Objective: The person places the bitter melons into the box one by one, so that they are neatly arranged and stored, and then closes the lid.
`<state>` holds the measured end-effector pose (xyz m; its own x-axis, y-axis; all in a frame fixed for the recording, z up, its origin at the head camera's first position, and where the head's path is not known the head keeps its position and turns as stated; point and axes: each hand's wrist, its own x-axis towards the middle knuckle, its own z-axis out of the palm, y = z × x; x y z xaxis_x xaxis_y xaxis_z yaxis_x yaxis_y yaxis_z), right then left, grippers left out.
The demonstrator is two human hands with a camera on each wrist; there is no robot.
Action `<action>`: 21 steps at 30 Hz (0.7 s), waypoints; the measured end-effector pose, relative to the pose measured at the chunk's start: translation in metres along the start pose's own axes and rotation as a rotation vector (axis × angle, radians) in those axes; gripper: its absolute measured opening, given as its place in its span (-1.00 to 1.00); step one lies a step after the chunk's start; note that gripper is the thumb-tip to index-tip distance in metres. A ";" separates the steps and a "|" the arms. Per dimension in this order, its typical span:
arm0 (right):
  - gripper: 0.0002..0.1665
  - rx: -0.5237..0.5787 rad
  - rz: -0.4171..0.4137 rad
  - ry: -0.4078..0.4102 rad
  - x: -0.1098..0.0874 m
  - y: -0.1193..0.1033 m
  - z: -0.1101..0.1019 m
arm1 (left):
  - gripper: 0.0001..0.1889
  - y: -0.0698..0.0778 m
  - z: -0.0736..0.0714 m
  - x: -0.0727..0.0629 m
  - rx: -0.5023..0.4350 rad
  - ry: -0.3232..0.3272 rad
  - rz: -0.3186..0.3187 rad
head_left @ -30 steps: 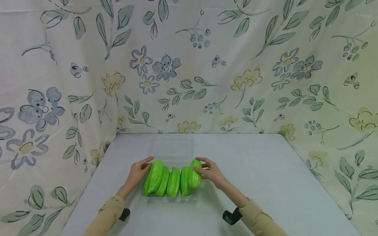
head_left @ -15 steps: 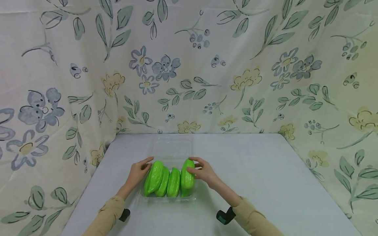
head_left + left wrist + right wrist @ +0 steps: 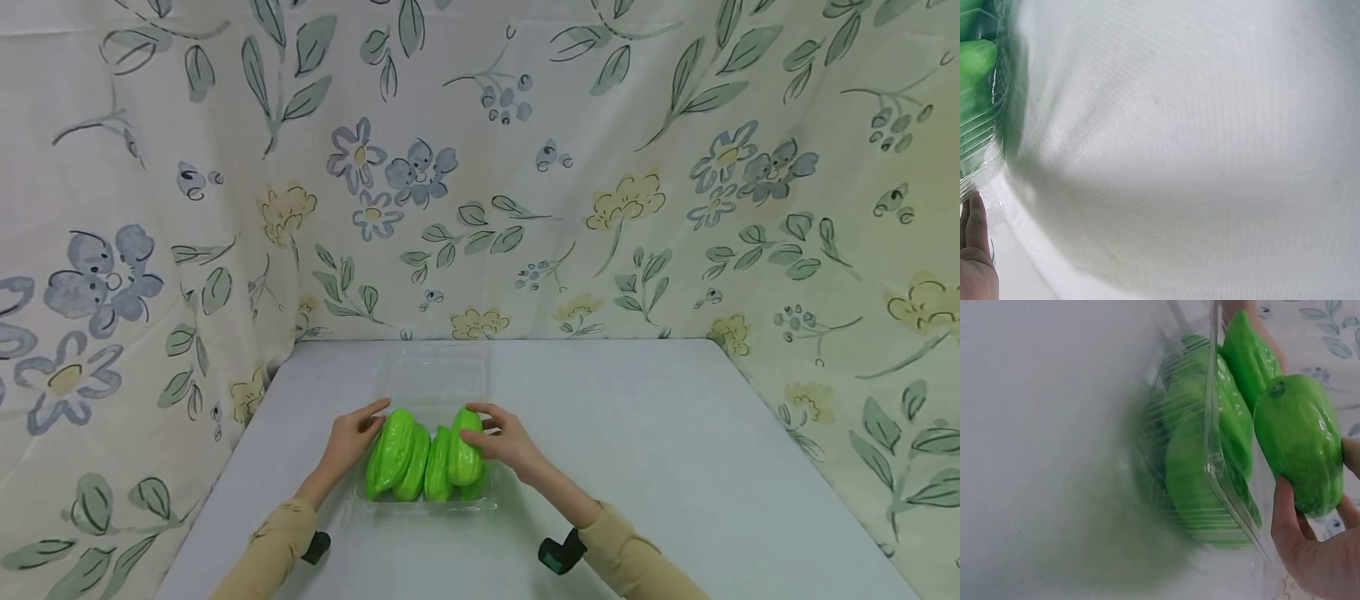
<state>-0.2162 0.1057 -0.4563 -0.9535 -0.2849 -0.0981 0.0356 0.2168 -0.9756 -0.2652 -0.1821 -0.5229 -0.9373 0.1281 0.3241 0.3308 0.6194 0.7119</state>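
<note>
Bright green, glossy, ridged papayas [image 3: 438, 467] lie side by side in a clear plastic clamshell box [image 3: 483, 505]. My right hand [image 3: 510, 440] grips one green papaya [image 3: 466, 454] between thumb and fingers, above the right part of the row. In the right wrist view this papaya [image 3: 1300, 440] hangs over the box rim [image 3: 1211, 425], its stem end towards the camera. At the box's left side is my left hand [image 3: 351, 435]. Its straight fingers [image 3: 977, 219] touch the ribbed wall in the left wrist view; its thumb's contact is unclear.
The hinged clear lid [image 3: 435, 375] lies opened out behind the box. Both stand on a white table [image 3: 637, 450]. A floral curtain [image 3: 480, 167] hangs behind and at the sides. Dark wrist devices [image 3: 561, 552] sit below each forearm.
My right hand has carried the held papaya leftwards from the box's right edge, over the rightmost papaya, to beside the middle one. The left hand has stayed where it was.
</note>
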 end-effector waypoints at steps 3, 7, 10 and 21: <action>-0.37 -0.019 -0.008 -0.003 0.001 0.003 0.003 | -0.65 -0.001 0.000 0.000 0.001 0.001 0.002; -0.39 -0.057 -0.035 0.002 0.003 0.006 0.006 | -0.65 -0.002 0.000 0.000 0.003 0.005 0.011; -0.39 -0.086 -0.049 0.004 0.004 0.008 0.008 | -0.65 -0.002 0.000 0.000 0.004 0.007 0.014; -0.38 -0.211 -0.064 -0.002 0.003 0.007 0.016 | -0.65 -0.002 0.000 0.000 -0.015 -0.001 0.012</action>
<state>-0.2144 0.0914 -0.4670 -0.9513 -0.3059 -0.0374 -0.0888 0.3883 -0.9172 -0.2660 -0.1834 -0.5245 -0.9333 0.1366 0.3320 0.3438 0.6060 0.7173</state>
